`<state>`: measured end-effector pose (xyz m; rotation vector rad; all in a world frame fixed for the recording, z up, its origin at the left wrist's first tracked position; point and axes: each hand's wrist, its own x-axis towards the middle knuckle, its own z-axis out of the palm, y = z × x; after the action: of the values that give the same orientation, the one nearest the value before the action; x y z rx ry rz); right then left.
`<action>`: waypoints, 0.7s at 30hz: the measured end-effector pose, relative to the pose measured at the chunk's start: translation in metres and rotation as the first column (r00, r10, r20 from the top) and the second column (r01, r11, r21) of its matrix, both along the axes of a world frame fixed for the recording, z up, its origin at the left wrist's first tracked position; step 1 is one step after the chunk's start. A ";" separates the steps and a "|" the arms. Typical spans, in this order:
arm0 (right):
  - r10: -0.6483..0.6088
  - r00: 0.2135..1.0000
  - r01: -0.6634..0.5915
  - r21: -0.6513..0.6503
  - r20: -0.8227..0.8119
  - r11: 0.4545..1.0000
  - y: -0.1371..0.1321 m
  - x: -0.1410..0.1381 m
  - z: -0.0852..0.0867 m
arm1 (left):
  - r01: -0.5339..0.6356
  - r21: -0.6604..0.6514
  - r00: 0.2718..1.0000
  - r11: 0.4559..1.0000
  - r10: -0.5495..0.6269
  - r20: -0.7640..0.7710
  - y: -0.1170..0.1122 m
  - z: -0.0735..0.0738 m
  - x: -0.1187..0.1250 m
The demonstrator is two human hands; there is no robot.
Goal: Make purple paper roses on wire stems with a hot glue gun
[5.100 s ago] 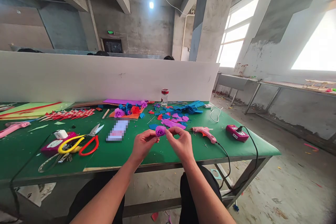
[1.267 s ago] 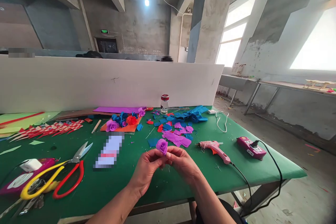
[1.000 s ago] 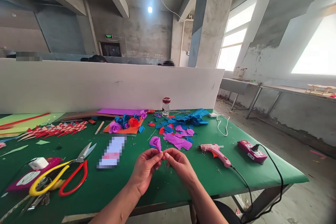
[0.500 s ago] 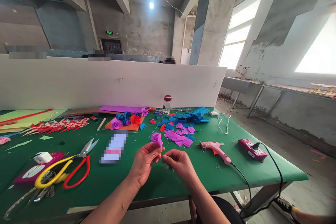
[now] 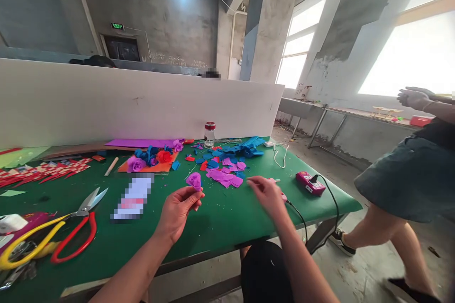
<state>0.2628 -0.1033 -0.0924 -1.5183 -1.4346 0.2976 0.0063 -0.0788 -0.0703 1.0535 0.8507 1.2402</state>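
Note:
A small purple paper rose (image 5: 194,181) is pinched between the thumb and fingers of my left hand (image 5: 179,208), held upright above the green table. My right hand (image 5: 267,195) is apart from it, loosely spread with nothing visible in the fingers. It hovers between the loose purple paper petals (image 5: 225,179) and the pink glue gun (image 5: 283,197), most of which it hides. Blue paper petals (image 5: 249,147) and a few red ones lie behind the purple ones.
Scissors (image 5: 85,208) with open blades lie at left. Finished paper flowers (image 5: 151,156) rest on orange paper. A glass jar (image 5: 209,135) stands near the white partition (image 5: 142,104). A plum power box (image 5: 310,183) and cable sit at right. A person (image 5: 401,184) walks past there.
My right hand has left the flower and moved right, over the glue gun. My left hand keeps the rose. The view has turned right, and a person has come in at the right.

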 end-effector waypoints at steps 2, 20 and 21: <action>-0.235 0.932 0.265 -0.077 0.278 0.961 -0.001 0.041 -0.012 | 0.022 0.005 1.000 1.000 -0.022 -0.007 -0.003 -0.001 0.001; -0.057 0.993 0.043 -0.133 -0.100 0.990 0.000 0.047 -0.008 | 0.103 -0.067 0.990 0.992 -0.097 0.099 -0.004 -0.010 0.000; 0.048 0.963 -0.069 -0.070 -0.267 0.995 -0.003 0.036 0.001 | 0.108 -0.074 0.988 0.991 -0.099 0.118 -0.002 -0.010 -0.001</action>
<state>0.2988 -0.1060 -0.0909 -1.4386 -1.2685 0.5776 0.0049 -0.0808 -0.0808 0.9419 0.7425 1.1586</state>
